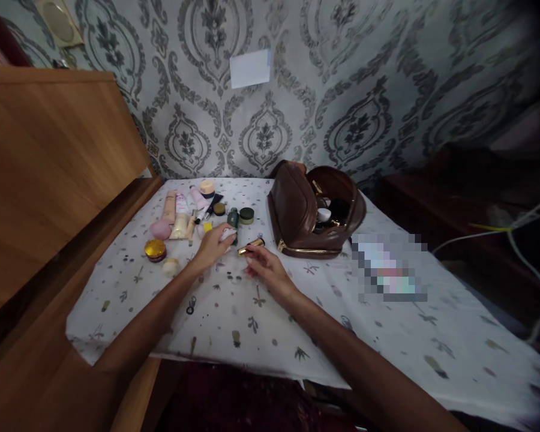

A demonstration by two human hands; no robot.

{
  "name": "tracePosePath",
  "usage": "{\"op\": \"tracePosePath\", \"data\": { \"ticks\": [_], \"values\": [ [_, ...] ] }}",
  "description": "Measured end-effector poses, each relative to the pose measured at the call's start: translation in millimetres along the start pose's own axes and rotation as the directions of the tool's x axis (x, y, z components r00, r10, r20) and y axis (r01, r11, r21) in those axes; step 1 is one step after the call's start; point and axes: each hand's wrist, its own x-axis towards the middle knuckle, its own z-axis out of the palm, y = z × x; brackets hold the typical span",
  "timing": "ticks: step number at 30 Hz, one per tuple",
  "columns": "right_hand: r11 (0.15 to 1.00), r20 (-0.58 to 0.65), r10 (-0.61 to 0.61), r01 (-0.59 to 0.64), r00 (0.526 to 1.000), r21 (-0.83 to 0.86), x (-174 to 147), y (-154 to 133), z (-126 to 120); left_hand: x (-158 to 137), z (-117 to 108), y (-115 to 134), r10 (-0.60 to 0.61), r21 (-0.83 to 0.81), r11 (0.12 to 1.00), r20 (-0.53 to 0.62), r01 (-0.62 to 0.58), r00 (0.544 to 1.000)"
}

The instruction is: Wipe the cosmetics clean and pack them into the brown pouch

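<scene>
My left hand point(211, 247) is closed around a small white item point(227, 233), its kind partly hidden by the fingers, right in front of a dark green bottle point(233, 216). In my right hand point(269, 271), the fingertips are at a slim gold and dark cosmetic tube point(254, 244), which looks pinched by them. Behind it stands a round dark green jar point(246, 215). To the left are a gold-lidded jar point(155, 249), a small cream-coloured jar point(170, 267), a pink makeup sponge point(161, 229) and several tubes, among them a beige one point(169, 207).
An unzipped brown leather bag point(292, 207) with cosmetics inside stands at the back right. A blurred-out flat object point(389, 267) lies right of it on the patterned tablecloth point(270, 336). A wooden cabinet point(58, 180) borders the left side; a cable point(519, 258) hangs at right.
</scene>
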Motion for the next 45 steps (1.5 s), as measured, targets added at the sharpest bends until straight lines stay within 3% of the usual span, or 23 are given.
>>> {"op": "tracePosePath", "data": {
  "ticks": [3, 5, 6, 8, 10, 11, 13, 16, 20, 23, 26, 29, 31, 33, 35, 38, 40, 43, 45],
  "values": [
    [0.993, -0.033, -0.013, 0.01, 0.999, -0.115, 2.9, 2.4, -6.4, -8.8, 7.8, -1.2, 0.046, 0.027, 0.999, -0.025, -0.045, 0.999],
    [0.94, -0.073, -0.107, 0.077, 0.992, -0.332, 4.4, -0.1, -11.8, -14.7, 12.6, -0.7, 0.075, 0.066, 0.995, -0.059, -0.072, 0.995],
    [0.869, -0.077, -0.196, 0.137, 0.978, -0.476, 5.2, -1.9, -14.5, -17.7, 15.3, -0.1, 0.096, 0.093, 0.992, -0.069, -0.089, 0.993],
    [0.631, -0.014, -0.38, 0.248, 0.925, -0.735, 7.2, -5.3, -18.6, -23.9, 21.4, 1.4, 0.158, 0.172, 0.974, -0.06, -0.146, 0.986],
    [0.392, 0.103, -0.444, 0.296, 0.89, -0.871, 9.7, -7.3, -20.1, -29.6, 27.2, 2.6, 0.235, 0.25, 0.941, -0.005, -0.226, 0.972],
    [0.312, 0.148, -0.429, 0.3, 0.891, -0.901, 11.0, -8.0, -19.9, -31.9, 29.4, 2.9, 0.271, 0.276, 0.923, 0.028, -0.268, 0.962],
    [0.222, 0.193, -0.366, 0.287, 0.91, -0.932, 12.5, -9.9, -17.8, -35.1, 31.7, 2.6, 0.33, 0.296, 0.893, 0.076, -0.337, 0.941],
    [0.174, 0.171, -0.284, 0.226, 0.944, -0.959, 10.2, -16.5, -12.9, -36.2, 29.3, 0.3, 0.38, 0.27, 0.877, 0.116, -0.398, 0.917],
    [0.195, 0.114, -0.205, 0.155, 0.972, -0.969, 1.5, -26.7, -7.2, -34.8, 23.4, -3.8, 0.401, 0.223, 0.881, 0.118, -0.418, 0.909],
    [0.282, 0.088, -0.182, 0.137, 0.979, -0.949, -1.6, -27.7, -6.8, -33.9, 22.3, -4.9, 0.44, 0.22, 0.861, 0.127, -0.458, 0.889],
    [0.529, 0.042, -0.181, 0.133, 0.983, -0.838, -0.8, -24.1, -9.7, -33.3, 22.1, -2.0, 0.473, 0.227, 0.838, 0.152, -0.496, 0.868],
    [0.855, -0.009, -0.086, 0.069, 0.996, -0.513, -1.3, -21.7, -11.1, -33.4, 20.4, 4.1, 0.441, 0.266, 0.845, 0.148, -0.465, 0.885],
    [0.956, 0.007, 0.016, -0.013, 1.0, -0.295, -3.8, -22.2, -9.2, -33.6, 18.7, 8.1, 0.399, 0.3, 0.856, 0.133, -0.42, 0.907],
    [0.979, 0.049, 0.075, -0.065, 0.996, -0.193, -7.0, -23.8, -5.3, -33.6, 17.0, 11.0, 0.353, 0.306, 0.878, 0.104, -0.368, 0.93],
    [0.98, 0.095, 0.06, -0.04, 0.994, -0.197, -9.6, -25.6, -1.2, -33.5, 15.5, 12.5, 0.296, 0.261, 0.917, 0.067, -0.303, 0.953],
    [0.939, 0.145, -0.061, 0.106, 0.988, -0.328, -12.3, -28.1, 2.5, -33.4, 14.0, 12.9, 0.164, 0.115, 0.979, 0.037, -0.167, 0.986],
    [0.86, 0.148, -0.148, 0.201, 0.978, -0.47, -14.1, -29.9, 2.9, -33.5, 13.8, 12.7, 0.082, 0.011, 0.997, 0.036, -0.083, 0.996],
    [0.746, 0.145, -0.217, 0.26, 0.965, -0.613, -16.8, -32.5, 2.3, -33.4, 14.0, 13.2, 0.023, -0.097, 0.995, 0.042, -0.019, 0.999],
    [0.757, 0.139, -0.211, 0.252, 0.968, -0.603, -17.7, -32.9, 2.6, -33.2, 13.9, 14.6, 0.014, -0.126, 0.992, 0.024, -0.011, 1.0]
  ]
}}
